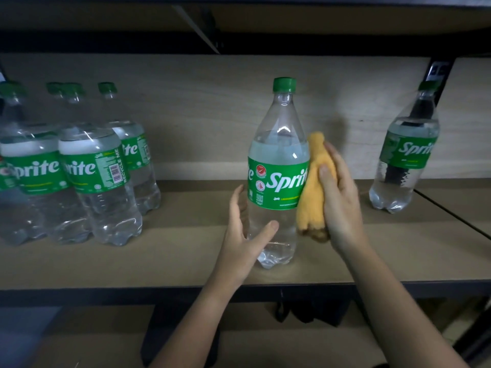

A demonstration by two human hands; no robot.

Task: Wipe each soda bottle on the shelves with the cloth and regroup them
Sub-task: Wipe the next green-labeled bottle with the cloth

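Clear green-capped Sprite bottle (277,166) needs steadying by the loose-fingered left hand (243,235) (barely touching) while the right hand (338,197) clutching the orange cloth (313,187) wipes.

A dark object (310,312) sits on the lower shelf (106,338).

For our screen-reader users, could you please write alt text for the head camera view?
A right hand presses a yellow cloth against the side of an upright Sprite bottle on a wooden shelf, while the open left hand steadies its lower part. A cluster of Sprite bottles stands left; a lone Sprite bottle stands right.
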